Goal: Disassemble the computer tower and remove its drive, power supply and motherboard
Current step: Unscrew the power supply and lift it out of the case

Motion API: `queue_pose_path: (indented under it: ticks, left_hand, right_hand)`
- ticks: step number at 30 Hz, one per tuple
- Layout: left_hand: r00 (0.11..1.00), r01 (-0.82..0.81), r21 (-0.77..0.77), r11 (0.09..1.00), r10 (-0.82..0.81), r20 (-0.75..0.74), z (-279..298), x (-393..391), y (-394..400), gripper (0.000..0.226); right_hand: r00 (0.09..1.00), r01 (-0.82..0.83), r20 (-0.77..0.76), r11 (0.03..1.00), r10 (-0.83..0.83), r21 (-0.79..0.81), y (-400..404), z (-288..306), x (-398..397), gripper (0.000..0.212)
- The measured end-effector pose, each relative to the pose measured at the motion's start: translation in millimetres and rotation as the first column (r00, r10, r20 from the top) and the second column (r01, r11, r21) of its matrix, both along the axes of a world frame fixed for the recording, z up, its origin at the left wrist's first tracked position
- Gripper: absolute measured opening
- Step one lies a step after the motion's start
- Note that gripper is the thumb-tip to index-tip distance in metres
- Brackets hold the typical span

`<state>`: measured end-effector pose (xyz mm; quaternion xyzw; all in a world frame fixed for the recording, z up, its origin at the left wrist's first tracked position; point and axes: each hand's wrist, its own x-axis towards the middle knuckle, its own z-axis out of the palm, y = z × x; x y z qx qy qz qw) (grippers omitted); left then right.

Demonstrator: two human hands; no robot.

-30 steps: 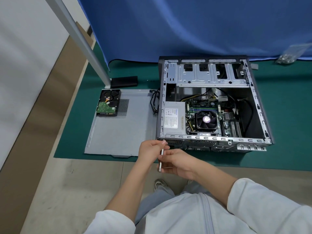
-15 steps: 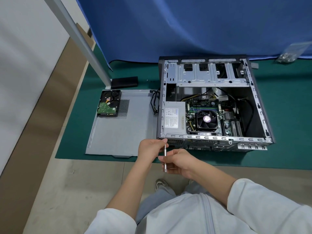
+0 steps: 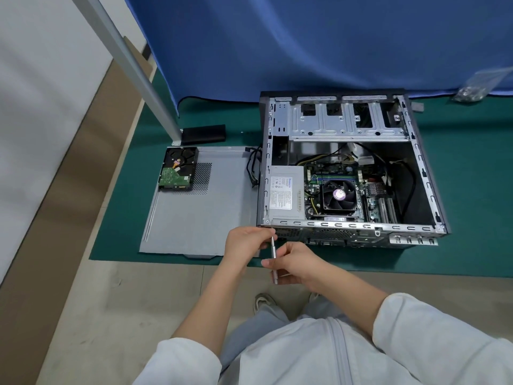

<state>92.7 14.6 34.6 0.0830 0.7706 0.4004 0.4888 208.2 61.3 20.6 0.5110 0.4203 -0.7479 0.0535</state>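
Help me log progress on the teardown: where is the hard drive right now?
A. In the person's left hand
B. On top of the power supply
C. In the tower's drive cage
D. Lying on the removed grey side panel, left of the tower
D: the hard drive lies circuit board up on the far corner of the grey side panel, outside the tower; the hands hold a screwdriver.

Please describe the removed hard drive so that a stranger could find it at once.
Left of the open computer tower a grey side panel lies flat on the green mat. The hard drive rests on its far left corner, alone there, its green circuit board facing up.
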Motion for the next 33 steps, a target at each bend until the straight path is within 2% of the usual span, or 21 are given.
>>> queue_pose_path:
  ticks: [3, 6, 9, 12, 14, 16, 18, 19, 21, 24, 26, 30, 33]
  left_hand:
    - [1.000, 0.008, 0.001, 1.000, -0.008, 0.020, 3.6, -3.1, -2.9, 0.006]
    - [0.999, -0.001, 0.030, 1.000, 0.000, 0.045, 9.0, -14.0, -7.7, 0.007]
    - [0.996, 0.011, 0.103, 0.995, -0.019, 0.082, 16.2, -30.9, -11.8, 0.009]
    - [0.991, 0.014, 0.181, 0.983, -0.038, 0.130, 25.4, -45.6, -11.1, 0.011]
    - [0.982, 0.019, 0.234, 0.972, -0.061, 0.176, 30.9, -51.2, -8.9, 0.013]
    - [0.966, 0.024, 0.272, 0.962, -0.092, 0.241, 36.7, -53.8, -6.1, 0.014]
    - [0.940, 0.015, 0.309, 0.951, -0.119, 0.320, 41.3, -56.4, -3.0, 0.009]
    - [0.922, 0.003, 0.327, 0.945, -0.129, 0.365, 43.0, -58.2, -1.5, 0.018]
    - [0.885, -0.005, 0.342, 0.940, -0.154, 0.439, 46.5, -62.1, 1.6, 0.026]
    - [0.836, 0.007, 0.369, 0.929, -0.207, 0.508, 50.3, -69.0, 4.0, 0.016]
    - [0.816, 0.039, 0.382, 0.923, -0.250, 0.521, 49.7, -74.6, 6.9, 0.023]
    - [0.817, 0.214, 0.362, 0.907, -0.369, 0.443, 47.7, -87.3, 16.5, 0.029]
    - [0.785, 0.348, 0.348, 0.870, -0.474, 0.399, 46.4, -95.9, 28.8, 0.034]
  right_hand:
    - [0.993, -0.115, 0.054, 0.984, 0.109, 0.138, 3.4, 2.2, 0.0, 0.027]
    - [0.962, -0.272, 0.123, 0.881, 0.243, 0.387, 9.4, 8.0, -1.4, 0.015]
    - [0.952, -0.298, 0.092, 0.829, 0.290, 0.473, 15.3, 21.2, -4.9, 0.005]
    - [0.946, -0.286, 0.046, 0.764, 0.320, 0.579, 21.4, 38.9, -10.3, 0.009]
    - [0.969, -0.134, -0.085, 0.786, 0.230, 0.604, 24.5, 49.8, -15.3, 0.006]
    - [0.968, 0.005, -0.205, 0.801, 0.147, 0.599, 29.0, 60.6, -21.7, 0.013]
    - [0.952, 0.059, -0.272, 0.788, 0.141, 0.613, 34.3, 70.1, -30.1, 0.015]
    - [0.946, 0.067, -0.287, 0.777, 0.150, 0.625, 37.0, 74.2, -34.1, 0.012]
    - [0.944, 0.066, -0.288, 0.763, 0.161, 0.643, 42.2, 79.8, -40.9, 0.009]
    - [0.947, 0.066, -0.277, 0.745, 0.163, 0.664, 48.4, 82.7, -45.7, 0.013]
    - [0.949, 0.058, -0.263, 0.725, 0.173, 0.687, 52.6, 82.0, -47.1, 0.012]
    - [0.953, -0.035, -0.181, 0.683, 0.243, 0.730, 66.1, 80.3, -46.3, 0.008]
    - [0.939, -0.125, -0.128, 0.663, 0.319, 0.738, 85.7, 81.4, -45.7, 0.007]
